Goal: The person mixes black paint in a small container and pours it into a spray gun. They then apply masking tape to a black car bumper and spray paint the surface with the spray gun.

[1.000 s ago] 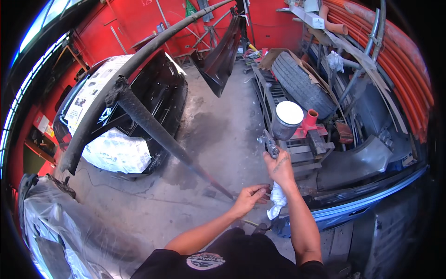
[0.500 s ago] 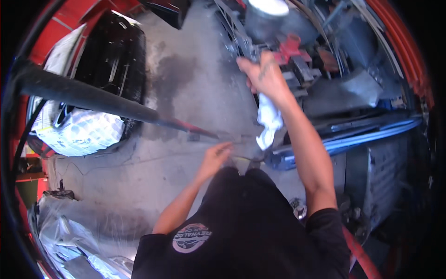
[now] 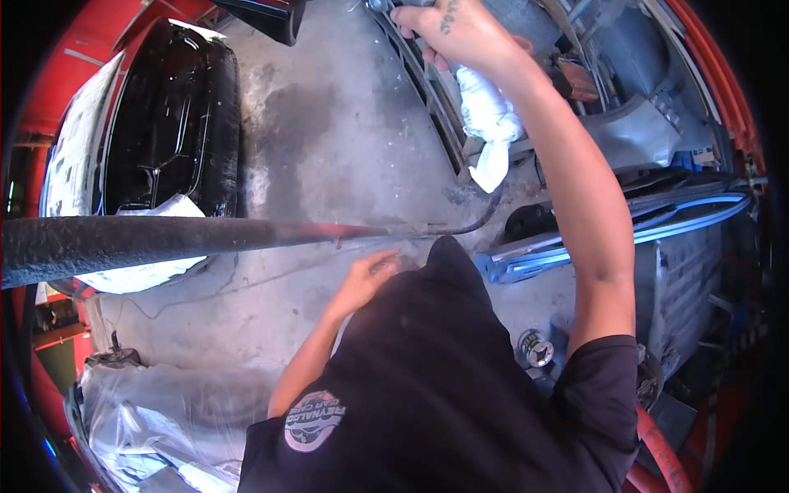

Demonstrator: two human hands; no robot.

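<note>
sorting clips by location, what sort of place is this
Most likely a car body or paint workshop: a glossy black car partly masked with paper sheets, a loose grey fender-like panel, and clear plastic sheeting draped at lower left.

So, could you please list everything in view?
Metal tool: one, silver, top edge, mostly cut off
Twisted cloth: one, white, upper centre
Glossy car body: one, black, upper left
Printed paper sheets: several, white, left
Glossy angular panel: one, dark, top edge
Thick round pole: one, black and reddish, left to centre
Plastic sheeting: one spread, clear, lower left
Curved metal panel: one, grey, right
Long curved trim: count unclear, pale blue, right
Round can: one, silver and dark, lower right
Thick tubing: at least one, red, lower right
Long pipes: several, orange-red, right rim
Concrete floor: one, grey, centre
Short-sleeved shirt: one, black, lower centre
Left hand: one, bare, centre
Right hand: one, bare, top centre
</note>
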